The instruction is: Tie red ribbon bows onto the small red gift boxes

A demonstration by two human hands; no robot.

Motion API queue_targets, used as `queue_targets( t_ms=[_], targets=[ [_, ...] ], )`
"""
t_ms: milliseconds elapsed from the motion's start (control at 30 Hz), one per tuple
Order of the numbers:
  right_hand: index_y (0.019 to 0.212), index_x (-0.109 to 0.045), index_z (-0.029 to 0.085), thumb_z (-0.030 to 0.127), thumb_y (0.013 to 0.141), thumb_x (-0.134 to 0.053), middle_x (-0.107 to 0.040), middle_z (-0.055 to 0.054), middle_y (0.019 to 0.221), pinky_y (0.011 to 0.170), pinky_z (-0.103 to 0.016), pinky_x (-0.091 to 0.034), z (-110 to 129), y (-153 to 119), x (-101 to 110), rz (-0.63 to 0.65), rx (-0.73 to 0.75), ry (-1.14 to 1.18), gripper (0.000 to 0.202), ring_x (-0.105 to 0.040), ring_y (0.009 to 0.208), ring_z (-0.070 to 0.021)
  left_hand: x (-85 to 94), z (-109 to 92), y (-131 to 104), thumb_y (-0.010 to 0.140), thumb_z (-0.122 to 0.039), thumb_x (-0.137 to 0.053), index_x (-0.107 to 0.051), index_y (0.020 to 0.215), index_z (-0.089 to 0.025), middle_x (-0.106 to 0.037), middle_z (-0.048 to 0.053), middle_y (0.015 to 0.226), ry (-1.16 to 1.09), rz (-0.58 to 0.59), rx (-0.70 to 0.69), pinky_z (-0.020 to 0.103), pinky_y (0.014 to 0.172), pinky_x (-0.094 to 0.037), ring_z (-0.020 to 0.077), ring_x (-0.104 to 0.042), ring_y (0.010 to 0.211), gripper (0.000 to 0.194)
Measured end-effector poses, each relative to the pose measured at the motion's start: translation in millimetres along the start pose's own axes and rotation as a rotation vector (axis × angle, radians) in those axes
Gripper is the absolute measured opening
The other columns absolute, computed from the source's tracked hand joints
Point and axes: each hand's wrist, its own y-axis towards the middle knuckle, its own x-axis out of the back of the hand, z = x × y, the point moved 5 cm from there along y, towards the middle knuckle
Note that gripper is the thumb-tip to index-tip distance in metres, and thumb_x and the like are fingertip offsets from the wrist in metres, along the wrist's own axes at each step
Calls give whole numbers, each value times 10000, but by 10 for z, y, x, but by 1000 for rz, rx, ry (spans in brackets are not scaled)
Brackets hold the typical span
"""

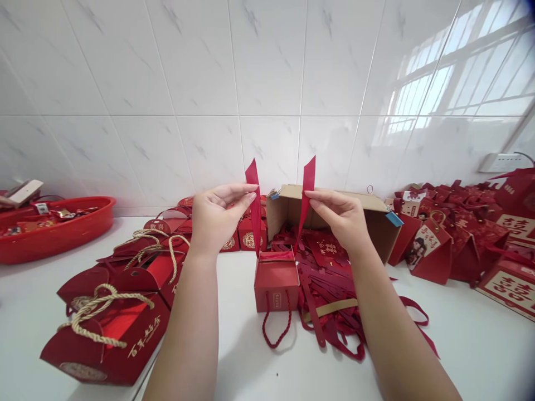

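Note:
Between my arms a small red gift box (267,278) stands on the white table, its dark red cord handle (276,334) hanging down in front. A red ribbon (308,178) runs up from the top of this box, one end on each side. My left hand (223,214) pinches the left end between thumb and fingertips, above the box. The right end is pinched the same way by my right hand (340,214), at about equal height. Both ribbon tips stick up past my fingers.
Behind my right arm, a cardboard box (288,206) spills a heap of red ribbons and straps (334,289). Red boxes with gold rope handles (112,317) line the left. A red basin (92,223) of sweets stands far left. Several red gift bags (430,245) crowd the right.

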Motion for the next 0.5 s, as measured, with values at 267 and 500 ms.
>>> queue_targets(
  t_ms=[267, 500],
  targets=[
    [917, -753, 326, 198, 796, -667, -718, 19, 909, 790, -329, -534, 5, 2, 1, -27, 43, -29, 196, -646, 867, -155, -4, -23, -7, 685, -191, -744, -719, 767, -164, -739, 36, 783, -22, -22, -27, 277, 774, -590, 176, -700, 777, 90],
    [891, -756, 314, 204, 786, -671, -729, 16, 925, 813, -354, -545, -1, 10, -5, -43, 27, -6, 174, -659, 906, -174, 38, 39, 22, 689, -204, -728, -742, 879, -177, -738, 48, 875, -42, -23, 20, 287, 805, -571, 183, -687, 848, 192]
  ],
)
